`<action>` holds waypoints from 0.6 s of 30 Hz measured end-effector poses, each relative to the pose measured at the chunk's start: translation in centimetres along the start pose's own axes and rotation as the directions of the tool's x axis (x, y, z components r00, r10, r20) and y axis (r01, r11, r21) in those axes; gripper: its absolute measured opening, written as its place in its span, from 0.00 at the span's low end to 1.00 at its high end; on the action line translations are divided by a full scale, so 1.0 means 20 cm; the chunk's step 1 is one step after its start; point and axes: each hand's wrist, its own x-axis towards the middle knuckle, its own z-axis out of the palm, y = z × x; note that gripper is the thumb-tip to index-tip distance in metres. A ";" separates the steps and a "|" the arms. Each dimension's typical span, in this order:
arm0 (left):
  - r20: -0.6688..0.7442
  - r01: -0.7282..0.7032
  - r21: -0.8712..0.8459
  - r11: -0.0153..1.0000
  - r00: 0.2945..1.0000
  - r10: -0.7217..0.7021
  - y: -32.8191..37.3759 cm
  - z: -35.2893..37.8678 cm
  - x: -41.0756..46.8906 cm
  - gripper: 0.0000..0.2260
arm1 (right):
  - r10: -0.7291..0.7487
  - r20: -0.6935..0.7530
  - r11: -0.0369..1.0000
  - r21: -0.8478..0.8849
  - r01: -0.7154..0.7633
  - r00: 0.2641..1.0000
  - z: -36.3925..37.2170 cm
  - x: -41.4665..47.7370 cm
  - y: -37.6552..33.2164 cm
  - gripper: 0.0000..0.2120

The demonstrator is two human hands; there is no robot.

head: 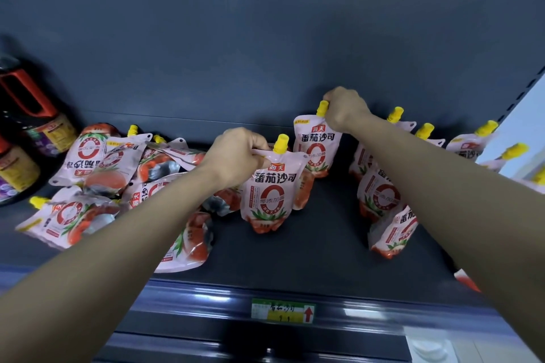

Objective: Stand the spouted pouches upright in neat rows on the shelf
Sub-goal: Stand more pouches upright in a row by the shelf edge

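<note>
Pink spouted pouches with yellow caps fill the dark shelf (318, 247). My left hand (236, 156) pinches the top left corner of an upright pouch (269, 194) in the middle of the shelf. My right hand (343, 110) grips the top of a second upright pouch (317, 147), just behind and to the right, by its yellow spout. Several pouches (380, 197) stand in rows at the right, partly hidden by my right forearm. A jumble of pouches (97, 174) lies flat on the left.
Dark sauce bottles (32, 124) with red handles stand at the far left of the shelf. A green and yellow price tag (282, 311) sits on the shelf's front rail. The grey back panel (265, 38) rises behind the pouches.
</note>
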 end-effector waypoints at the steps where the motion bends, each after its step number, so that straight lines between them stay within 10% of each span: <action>1: 0.002 -0.007 -0.008 1.000 1.000 0.007 0.01 0.01 0.00 0.08 | 0.000 0.013 1.000 -0.004 0.001 1.000 -0.01 0.00 0.00 0.09; 18: -0.022 0.027 -0.032 0.999 0.999 -0.028 0.00 0.01 -0.04 0.06 | -0.327 -0.001 0.942 0.075 0.327 0.945 -0.12 -0.13 -0.13 0.09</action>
